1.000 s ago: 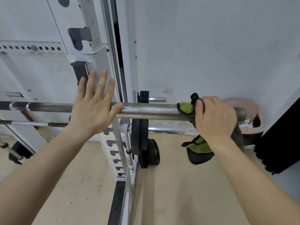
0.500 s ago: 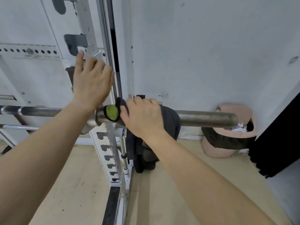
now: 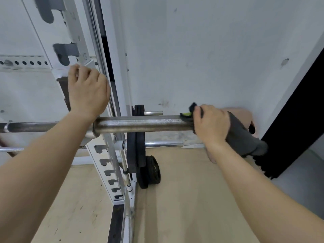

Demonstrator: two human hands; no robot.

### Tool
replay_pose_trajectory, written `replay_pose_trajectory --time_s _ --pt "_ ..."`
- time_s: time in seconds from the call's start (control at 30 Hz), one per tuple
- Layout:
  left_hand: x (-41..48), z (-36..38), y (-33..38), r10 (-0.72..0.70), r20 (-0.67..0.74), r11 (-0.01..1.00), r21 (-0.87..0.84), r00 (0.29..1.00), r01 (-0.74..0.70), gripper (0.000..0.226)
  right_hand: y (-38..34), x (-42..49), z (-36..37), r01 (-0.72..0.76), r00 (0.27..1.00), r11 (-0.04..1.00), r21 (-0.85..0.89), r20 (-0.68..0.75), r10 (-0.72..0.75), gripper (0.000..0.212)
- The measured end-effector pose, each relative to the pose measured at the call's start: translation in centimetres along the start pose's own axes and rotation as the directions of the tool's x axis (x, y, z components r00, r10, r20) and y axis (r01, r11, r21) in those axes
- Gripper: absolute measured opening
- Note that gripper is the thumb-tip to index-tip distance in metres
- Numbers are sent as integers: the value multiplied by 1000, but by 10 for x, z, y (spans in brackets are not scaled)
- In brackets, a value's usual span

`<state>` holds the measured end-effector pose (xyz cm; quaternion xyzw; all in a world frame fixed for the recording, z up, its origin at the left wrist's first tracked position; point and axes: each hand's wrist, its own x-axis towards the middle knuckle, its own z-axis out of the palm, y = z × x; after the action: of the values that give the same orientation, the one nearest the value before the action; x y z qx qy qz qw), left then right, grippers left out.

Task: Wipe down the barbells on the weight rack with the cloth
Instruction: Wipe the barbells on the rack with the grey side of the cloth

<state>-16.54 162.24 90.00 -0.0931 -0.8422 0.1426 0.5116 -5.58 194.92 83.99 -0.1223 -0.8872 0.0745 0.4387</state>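
Note:
A steel barbell (image 3: 140, 124) lies level across the white weight rack (image 3: 107, 160), its thick sleeve pointing right. My right hand (image 3: 211, 124) is closed around the sleeve's right end with a dark grey cloth (image 3: 245, 137) wrapped under it; a green patch of the cloth shows by my thumb. The cloth's loose end hangs down to the right and hides the sleeve's tip. My left hand (image 3: 87, 90) rests on the rack upright above the bar, fingers curled over the post's edge. A thinner second bar (image 3: 10, 149) runs lower at the left.
Black weight plates (image 3: 137, 151) hang on a chrome peg, with smaller plates (image 3: 150, 171) leaning on the wooden floor below. A pink bin (image 3: 242, 114) stands behind my right hand by the wall. A black panel (image 3: 298, 120) closes off the right side.
My right hand has slid the cloth along the sleeve from near the rack collar out to the right end. My left hand stays on the upright, fingers now curled.

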Motion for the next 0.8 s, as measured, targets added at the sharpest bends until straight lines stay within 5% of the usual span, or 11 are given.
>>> replay_pose_trajectory --time_s 0.17,0.33,0.37,0.47,0.53,0.63,0.8 --pt "-27 -48 50 -45 275 942 -309 960 133 40 -81 -12 -4 97 981 978 183 150 -125 42" --pt "-79 -118 95 -162 419 579 -693 893 430 27 -86 -16 -54 -161 966 863 479 254 39 47" --pt "-89 -135 102 -160 497 446 -734 853 512 26 -87 -23 -71 -202 960 799 566 278 45 46" --pt "-119 -200 118 15 712 -213 -684 702 698 30 -89 -54 -120 -344 909 513 787 416 -28 44" --pt "-145 -241 122 23 747 -434 -591 664 680 20 -89 -75 -151 -492 842 302 816 535 -73 38" --pt "-184 -299 117 -222 757 -367 -649 614 667 16 -90 -109 -185 -640 736 138 756 655 -172 26" --pt "-255 -377 72 -511 729 -245 -631 455 736 26 -128 -190 -236 -658 651 233 716 696 -303 30"
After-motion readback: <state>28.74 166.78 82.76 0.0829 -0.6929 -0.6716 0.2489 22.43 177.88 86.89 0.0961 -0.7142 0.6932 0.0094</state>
